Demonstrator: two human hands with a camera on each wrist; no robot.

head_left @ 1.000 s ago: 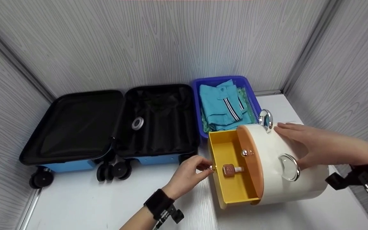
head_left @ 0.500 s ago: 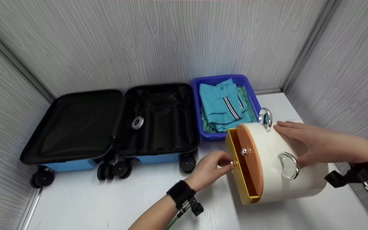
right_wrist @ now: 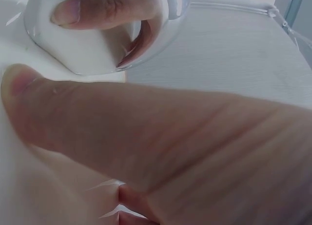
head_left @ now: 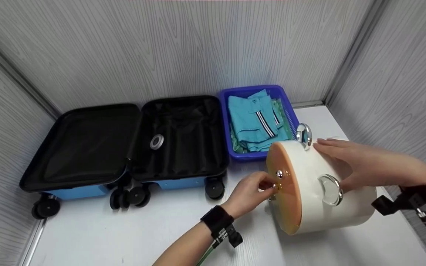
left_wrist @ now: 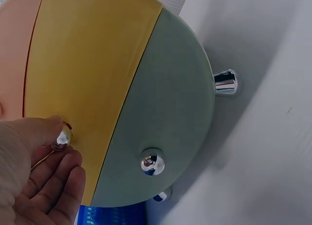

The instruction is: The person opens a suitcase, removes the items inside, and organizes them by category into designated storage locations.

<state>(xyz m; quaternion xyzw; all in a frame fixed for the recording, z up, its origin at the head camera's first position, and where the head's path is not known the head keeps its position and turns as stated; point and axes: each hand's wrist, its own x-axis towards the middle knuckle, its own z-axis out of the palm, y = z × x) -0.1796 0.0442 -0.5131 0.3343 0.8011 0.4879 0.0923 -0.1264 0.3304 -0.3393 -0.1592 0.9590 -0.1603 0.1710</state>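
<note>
A rounded white drawer box (head_left: pixel 340 207) stands at the right in the head view, its drawer fronts facing left. In the left wrist view these fronts are orange, yellow and green, each lying level with the others. My left hand (head_left: pixel 248 194) pinches the round metal knob (left_wrist: pixel 63 137) of the yellow drawer (left_wrist: pixel 90 64) between thumb and fingers. On top of the box rests my right hand (head_left: pixel 368 164), fingers spread across the white shell, thumb (right_wrist: pixel 97 117) by a chrome ring (head_left: pixel 331 190). The drawer's inside is hidden.
An open suitcase (head_left: pixel 179 181) with black lining lies at the left, wheels toward me. It has a silver round object (head_left: pixel 156 142) in its right half. A blue basket (head_left: pixel 248 156) of folded turquoise clothes (head_left: pixel 248 122) stands behind the drawer box, near the back wall.
My left hand has moved right, pushing the yellow drawer from far out to fully in. The brown bottle seen inside it is now hidden. My right hand has stayed on the box.
</note>
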